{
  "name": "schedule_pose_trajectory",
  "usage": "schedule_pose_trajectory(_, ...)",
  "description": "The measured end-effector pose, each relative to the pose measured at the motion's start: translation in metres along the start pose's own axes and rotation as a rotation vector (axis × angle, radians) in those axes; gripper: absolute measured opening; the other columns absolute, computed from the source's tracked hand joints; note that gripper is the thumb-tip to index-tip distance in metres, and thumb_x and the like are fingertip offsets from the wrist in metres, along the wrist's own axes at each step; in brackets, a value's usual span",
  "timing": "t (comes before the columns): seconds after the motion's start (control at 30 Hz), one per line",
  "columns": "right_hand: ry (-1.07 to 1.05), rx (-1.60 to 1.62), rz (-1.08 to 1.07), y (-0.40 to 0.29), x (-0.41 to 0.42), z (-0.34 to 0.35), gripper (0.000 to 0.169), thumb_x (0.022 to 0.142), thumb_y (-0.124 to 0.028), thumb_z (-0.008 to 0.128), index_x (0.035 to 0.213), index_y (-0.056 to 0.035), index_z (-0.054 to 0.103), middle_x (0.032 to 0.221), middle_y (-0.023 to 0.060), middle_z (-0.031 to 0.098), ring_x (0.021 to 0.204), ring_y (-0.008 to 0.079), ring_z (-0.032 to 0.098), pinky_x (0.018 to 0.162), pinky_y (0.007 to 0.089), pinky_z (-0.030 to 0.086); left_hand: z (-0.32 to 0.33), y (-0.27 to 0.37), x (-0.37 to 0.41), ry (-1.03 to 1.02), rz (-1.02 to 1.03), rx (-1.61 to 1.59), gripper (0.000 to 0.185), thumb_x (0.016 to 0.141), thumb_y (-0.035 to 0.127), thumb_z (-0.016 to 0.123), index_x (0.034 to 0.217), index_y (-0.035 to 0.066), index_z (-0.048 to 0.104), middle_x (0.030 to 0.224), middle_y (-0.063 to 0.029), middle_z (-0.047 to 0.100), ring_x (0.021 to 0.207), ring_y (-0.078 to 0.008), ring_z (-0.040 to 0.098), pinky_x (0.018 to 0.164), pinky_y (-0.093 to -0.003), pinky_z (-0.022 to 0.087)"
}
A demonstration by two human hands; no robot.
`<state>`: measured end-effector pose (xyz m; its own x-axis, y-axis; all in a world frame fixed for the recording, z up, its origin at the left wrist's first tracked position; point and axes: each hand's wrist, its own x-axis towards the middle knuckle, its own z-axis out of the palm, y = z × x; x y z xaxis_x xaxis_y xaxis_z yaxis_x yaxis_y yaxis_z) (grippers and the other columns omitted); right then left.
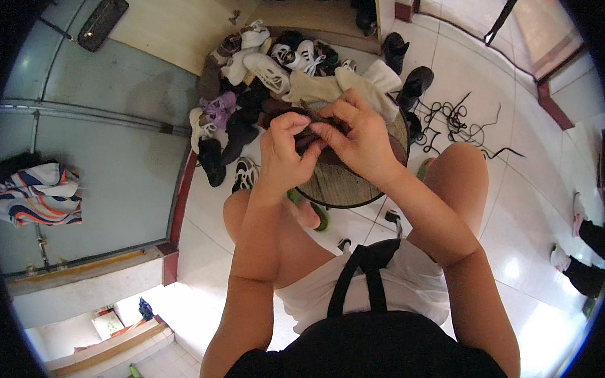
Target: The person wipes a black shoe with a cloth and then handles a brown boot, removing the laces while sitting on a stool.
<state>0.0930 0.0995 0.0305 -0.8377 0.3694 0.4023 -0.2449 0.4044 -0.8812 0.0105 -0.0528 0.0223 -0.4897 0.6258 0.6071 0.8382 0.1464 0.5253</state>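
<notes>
Both hands meet over a small round table [340,185] with a wood-grain top and dark rim. Between them is a dark brown item [307,107], perhaps a shoe, largely covered by my fingers. My left hand [287,152] pinches it with thumb and bent forefinger. From the other side my right hand [358,134] grips it, its thumb tip close to the left fingers. What the fingertips pinch is too small to make out. Cream-coloured soft items [369,89] lie just beyond the hands.
A heap of shoes, including a white clog [267,72] and a purple shoe [219,108], lies beyond the table. Tangled black laces [455,121] spread over the tiled floor at right. A grey-green door [117,185] stands at left. My knees flank the table.
</notes>
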Motion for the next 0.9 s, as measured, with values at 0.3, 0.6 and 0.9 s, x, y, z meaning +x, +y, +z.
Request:
schedule_pose_trajectory(0.3,0.644,0.902,0.376,0.065,0.024,-0.082,0.012,0.094,-0.019,0.06,0.088,-0.0086,0.057,0.069,-0.0016,0.048,0.057,0.0074,0.042,0.049,0.0223,0.033,-0.004,0.003,0.001,-0.056,-0.176,-0.097,0.04,0.073,0.009,0.077,0.102,0.004,0.049,0.08,-0.0147,0.065,0.075,-0.0297,0.068,0.065,-0.0341,0.052)
schedule_pose_trajectory(0.6,0.344,0.64,0.526,0.031,0.018,-0.08,0.05,0.093,-0.013,0.055,0.136,0.0011,0.034,0.106,0.0167,0.067,0.083,0.0205,0.066,0.066,0.0271,0.051,-0.001,0.018,0.013,0.014,-0.117,0.005,0.024,0.073,0.008,0.071,0.095,0.009,0.062,0.079,-0.0093,0.065,0.068,-0.0287,0.065,0.062,-0.0346,0.051)
schedule_pose_trajectory(0.9,-0.092,-0.154,0.022,0.003,-0.015,-0.021,0.022,0.078,-0.009,0.07,0.098,-0.0051,0.063,0.101,0.0153,0.054,0.086,0.0346,0.062,0.073,0.039,0.051,0.003,0.019,0.013,-0.012,-0.102,0.207,0.021,0.072,0.007,0.071,0.091,0.007,0.06,0.076,-0.0087,0.065,0.069,-0.0287,0.066,0.062,-0.0355,0.051)
